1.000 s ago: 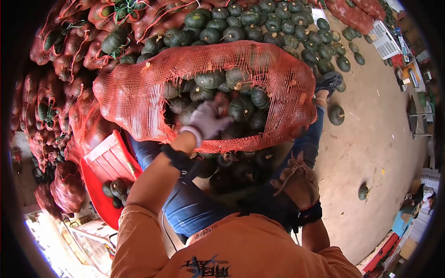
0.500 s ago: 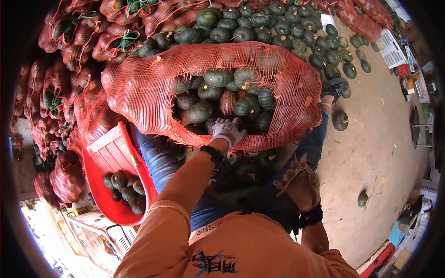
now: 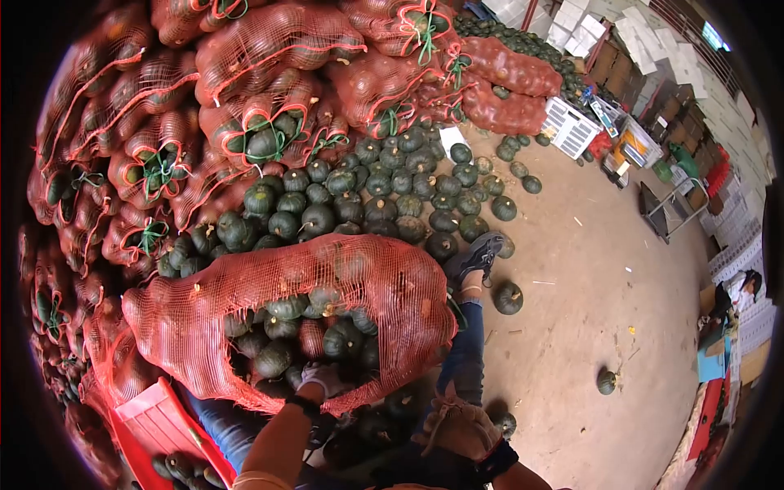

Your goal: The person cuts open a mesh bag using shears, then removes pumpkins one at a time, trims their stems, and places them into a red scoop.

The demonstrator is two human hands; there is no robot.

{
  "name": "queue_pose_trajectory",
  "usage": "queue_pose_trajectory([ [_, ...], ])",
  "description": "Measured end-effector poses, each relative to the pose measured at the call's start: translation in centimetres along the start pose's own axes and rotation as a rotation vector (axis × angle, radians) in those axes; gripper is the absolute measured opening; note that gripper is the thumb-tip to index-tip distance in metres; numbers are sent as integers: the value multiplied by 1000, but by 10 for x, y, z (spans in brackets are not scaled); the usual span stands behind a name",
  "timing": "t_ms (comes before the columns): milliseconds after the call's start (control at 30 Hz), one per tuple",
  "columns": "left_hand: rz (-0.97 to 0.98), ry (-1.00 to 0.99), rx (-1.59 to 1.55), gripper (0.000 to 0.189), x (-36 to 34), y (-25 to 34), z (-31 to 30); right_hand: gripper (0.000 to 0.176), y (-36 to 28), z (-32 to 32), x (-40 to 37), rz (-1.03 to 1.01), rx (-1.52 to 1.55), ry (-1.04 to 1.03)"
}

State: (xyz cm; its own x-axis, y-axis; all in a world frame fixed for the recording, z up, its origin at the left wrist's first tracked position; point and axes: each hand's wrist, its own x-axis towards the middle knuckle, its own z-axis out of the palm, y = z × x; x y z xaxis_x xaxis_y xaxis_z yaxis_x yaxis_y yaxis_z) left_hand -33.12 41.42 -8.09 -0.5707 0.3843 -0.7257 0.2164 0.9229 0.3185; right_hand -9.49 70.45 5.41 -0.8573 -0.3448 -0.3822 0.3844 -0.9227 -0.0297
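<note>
Left hand [image 3: 327, 377] has drawn back to the near edge of the net bag [image 3: 408, 304] — grip unclear (right hand [image 3: 457, 428], bodyward of it, likewise).

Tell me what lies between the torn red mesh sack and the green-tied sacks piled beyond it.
Loose green kabocha squashes lie there, in the head view.

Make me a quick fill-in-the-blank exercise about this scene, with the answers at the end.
The gloved hand at the torn opening of the mesh sack is the person's ____ hand. The plastic scoop holding squashes is coloured ____. The cords tying the stacked sacks are ____.
Missing words: left; red; green.
</note>
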Motion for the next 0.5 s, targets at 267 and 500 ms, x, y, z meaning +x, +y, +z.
queue_pose_trajectory([
  [267,-157,116,390,92,-34,41,-3,43,1,19,4,-58,37,-33],
  [500,591,590,-1776,80,-136,10,4,54,7,5,-6,-72,-144,47],
])
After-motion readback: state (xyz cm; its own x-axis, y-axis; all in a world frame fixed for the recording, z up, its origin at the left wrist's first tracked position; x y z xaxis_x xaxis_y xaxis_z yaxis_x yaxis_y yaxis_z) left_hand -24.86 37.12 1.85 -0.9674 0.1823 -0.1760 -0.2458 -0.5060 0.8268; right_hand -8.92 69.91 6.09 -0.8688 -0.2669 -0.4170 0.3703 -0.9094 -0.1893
